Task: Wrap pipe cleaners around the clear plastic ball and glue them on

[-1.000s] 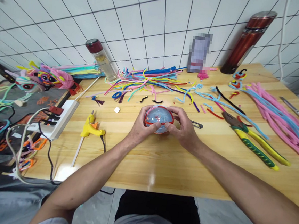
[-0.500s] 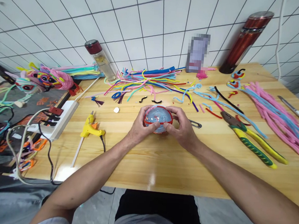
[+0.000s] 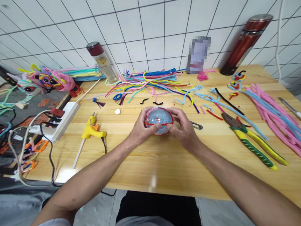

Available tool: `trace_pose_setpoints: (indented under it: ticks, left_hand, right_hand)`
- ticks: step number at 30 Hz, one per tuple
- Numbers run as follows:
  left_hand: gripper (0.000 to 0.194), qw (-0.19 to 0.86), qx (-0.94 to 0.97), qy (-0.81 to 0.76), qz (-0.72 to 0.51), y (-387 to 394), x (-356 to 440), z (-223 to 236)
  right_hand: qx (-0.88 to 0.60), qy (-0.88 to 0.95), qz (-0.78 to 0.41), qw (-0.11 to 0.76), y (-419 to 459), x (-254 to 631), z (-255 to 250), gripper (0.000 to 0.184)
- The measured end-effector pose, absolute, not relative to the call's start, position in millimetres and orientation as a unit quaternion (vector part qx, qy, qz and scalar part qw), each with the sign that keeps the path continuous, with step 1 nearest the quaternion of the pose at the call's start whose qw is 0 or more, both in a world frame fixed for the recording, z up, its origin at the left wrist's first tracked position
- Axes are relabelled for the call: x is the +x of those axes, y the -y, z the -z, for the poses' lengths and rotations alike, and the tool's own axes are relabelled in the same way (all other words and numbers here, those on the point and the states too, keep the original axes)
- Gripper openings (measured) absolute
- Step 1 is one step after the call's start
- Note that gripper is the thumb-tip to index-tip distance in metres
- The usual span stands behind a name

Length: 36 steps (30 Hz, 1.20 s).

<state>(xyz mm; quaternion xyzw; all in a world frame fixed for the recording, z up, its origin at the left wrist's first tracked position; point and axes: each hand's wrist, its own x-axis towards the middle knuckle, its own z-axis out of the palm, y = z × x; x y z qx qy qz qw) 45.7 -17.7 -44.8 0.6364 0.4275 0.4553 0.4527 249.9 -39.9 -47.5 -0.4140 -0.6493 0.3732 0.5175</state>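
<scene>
Both my hands grip a round, bluish see-through ball (image 3: pixel 158 115) with red edging around it, just above the middle of the table. My left hand (image 3: pixel 141 128) wraps its left side, thumb pressed on the near face. From the right, my right hand (image 3: pixel 183 130) holds it the same way, its thumb close to the red band. What lies under the ball is hidden. Just beyond it are two short black pieces of pipe cleaner (image 3: pixel 157 103). A dark metal clip-like piece (image 3: pixel 196 125) lies right of my right hand.
A yellow glue gun (image 3: pixel 89 128) and a white power strip (image 3: pixel 65 121) with cords lie left. Green-yellow pliers (image 3: pixel 255 143), pink pipe cleaners (image 3: pixel 276 117) and a cutter knife (image 3: pixel 298 113) are right. A glass bottle (image 3: pixel 102 61) and red thermos (image 3: pixel 247 44) stand behind.
My view has shifted very slightly. Both hands keep their hold on the ball; my right thumb sits slightly farther right than before.
</scene>
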Motion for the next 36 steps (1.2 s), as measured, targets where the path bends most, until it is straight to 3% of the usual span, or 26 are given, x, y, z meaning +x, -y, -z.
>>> trace_pose_setpoints:
  ticks: [36]
  left_hand:
    - [0.084, 0.469, 0.626, -0.428, -0.452, 18.6, 45.8, 44.4]
  right_hand:
    - [-0.420, 0.649, -0.374, 0.513, 38.1, 248.9, 48.9, 0.050]
